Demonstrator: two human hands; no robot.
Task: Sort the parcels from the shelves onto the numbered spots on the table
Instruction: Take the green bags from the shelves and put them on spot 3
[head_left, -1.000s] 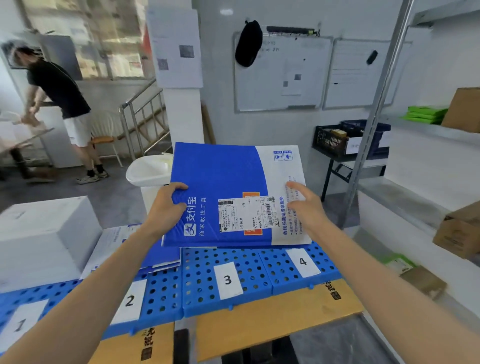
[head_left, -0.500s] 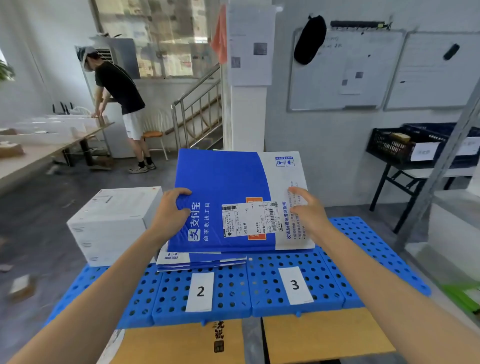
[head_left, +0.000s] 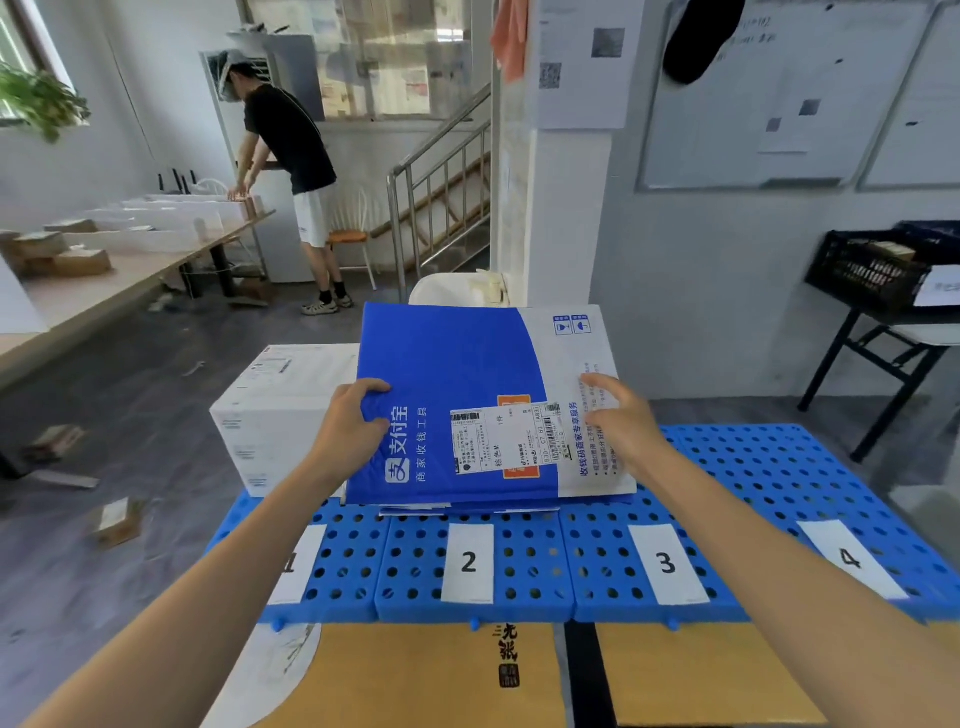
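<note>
A person sorting parcels holds one blue-and-white parcel (head_left: 467, 374) over the blue perforated counter (head_left: 779, 467); just outside the left grip, to its left and a little beyond it, stands one white box (head_left: 280, 395), behind label 1 (head_left: 291, 564), which the left forearm half hides; the left hand (head_left: 348, 431) grips the parcel's left edge, fingers curled over the top face; the parcel spans the gap between the two grips, its long axis seemingly running from one hand to the other, its printed lines running away from the person; directly under it, between the grips, lies a thin stack of flat parcels (head_left: 415, 509), of which only the near edges show, too few and too fine to count; whether the held parcel touches that stack or hangs just over it cannot be told; label 2 (head_left: 467, 562) lies on the near side of both grips, midway between them, so the spot in play looks to be straight below, both hands about equally near; the right hand (head_left: 623, 426) lies on the parcel's right end, fingers straight and spread on the top face, pinching nothing that shows; label 3 (head_left: 666, 564) sits just nearside of the right grip; label 4 (head_left: 849, 558) lies well apart to its right; count: two hands, one held parcel, one box, four labels.
</note>
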